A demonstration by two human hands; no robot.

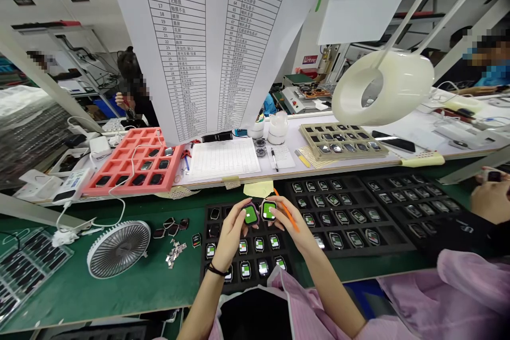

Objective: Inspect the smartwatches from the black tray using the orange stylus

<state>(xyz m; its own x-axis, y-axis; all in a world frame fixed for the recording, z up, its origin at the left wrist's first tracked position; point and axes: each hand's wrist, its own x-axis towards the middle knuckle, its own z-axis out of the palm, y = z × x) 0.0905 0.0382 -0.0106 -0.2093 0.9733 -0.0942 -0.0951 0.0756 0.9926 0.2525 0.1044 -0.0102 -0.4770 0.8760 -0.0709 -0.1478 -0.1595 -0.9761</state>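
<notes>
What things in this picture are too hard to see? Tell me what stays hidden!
- Head view, left watch and right watch: green screens, too small to read.
- Head view, black tray: left hand and right hand hide the slots beneath them.
- Head view, paper chart: writing too small to read.
- Head view, co-worker's hand: cut off by the right edge, along with what it holds.

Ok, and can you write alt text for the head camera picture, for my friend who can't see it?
The left hand holds a green-screened smartwatch, and the right hand holds another smartwatch and an orange stick. They are above a black foam tray of watches on a green workbench.
</notes>
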